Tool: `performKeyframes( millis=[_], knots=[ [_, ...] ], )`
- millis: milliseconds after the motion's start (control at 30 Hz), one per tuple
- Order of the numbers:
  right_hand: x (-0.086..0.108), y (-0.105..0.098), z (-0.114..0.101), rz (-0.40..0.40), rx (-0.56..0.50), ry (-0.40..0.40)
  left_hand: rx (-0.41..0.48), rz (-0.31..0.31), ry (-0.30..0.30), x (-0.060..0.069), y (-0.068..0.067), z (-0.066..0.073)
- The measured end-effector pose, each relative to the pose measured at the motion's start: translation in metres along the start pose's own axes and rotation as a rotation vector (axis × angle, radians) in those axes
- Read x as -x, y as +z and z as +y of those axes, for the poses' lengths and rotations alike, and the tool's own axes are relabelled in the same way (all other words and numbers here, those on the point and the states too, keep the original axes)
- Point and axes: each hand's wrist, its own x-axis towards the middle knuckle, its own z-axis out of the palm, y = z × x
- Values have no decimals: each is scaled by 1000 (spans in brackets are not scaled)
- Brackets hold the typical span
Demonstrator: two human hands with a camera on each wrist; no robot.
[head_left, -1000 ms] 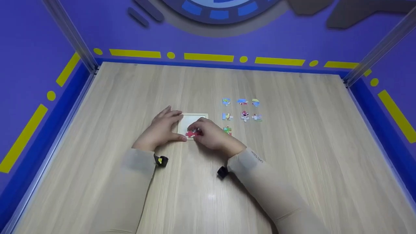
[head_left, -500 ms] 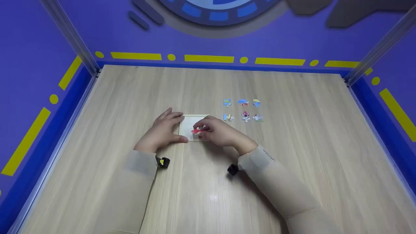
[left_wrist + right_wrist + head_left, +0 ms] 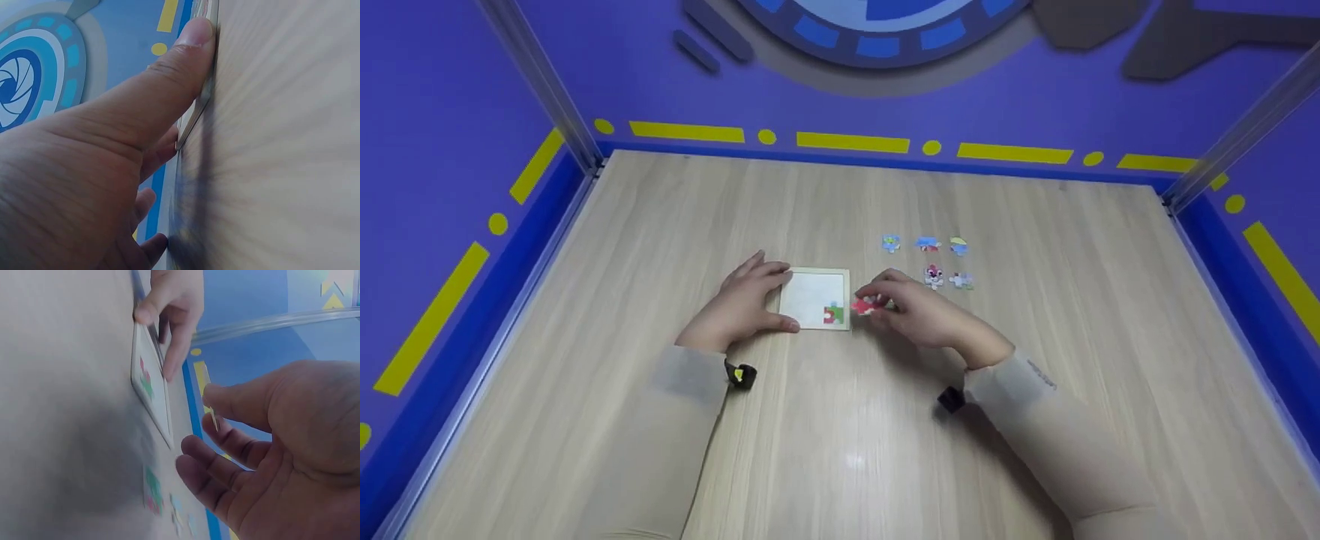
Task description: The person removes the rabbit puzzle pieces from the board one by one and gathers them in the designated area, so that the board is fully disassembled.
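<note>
A square puzzle tray (image 3: 814, 271) with a pale rim lies on the table. My left hand (image 3: 741, 306) holds its left side between thumb and fingers; the thumb (image 3: 183, 59) rests at the near corner in the left wrist view. One red and green jigsaw piece (image 3: 833, 313) sits in the tray's near right corner. Just right of the tray, my right hand (image 3: 919, 309) pinches a red jigsaw piece (image 3: 863, 305) between thumb and fingers, seen edge-on in the right wrist view. Its other fingers are loosely bent.
Several jigsaw pieces lie spaced out at the right, among them a blue one (image 3: 891, 243) and one with a cartoon face (image 3: 934, 276). A green and red piece (image 3: 152, 489) lies on the table near the right hand. Printed panels (image 3: 877, 112) wall in the wooden table (image 3: 825, 420).
My right hand has lifted the red jigsaw piece from over the tray and moved it right, past the rim. The piece in the corner has come into sight. The left hand stays on the tray.
</note>
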Motion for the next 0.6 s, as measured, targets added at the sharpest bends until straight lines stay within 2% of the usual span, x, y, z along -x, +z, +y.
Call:
performKeyframes(
  millis=[300,467,600],
  knots=[
    [27,-20,31,66,50,46,5,1,4,2,-1,2],
    [35,-24,49,77,61,79,13,3,4,2,0,1],
    [40,-25,57,88,109,129,11,2,4,2,0,2]
  ],
)
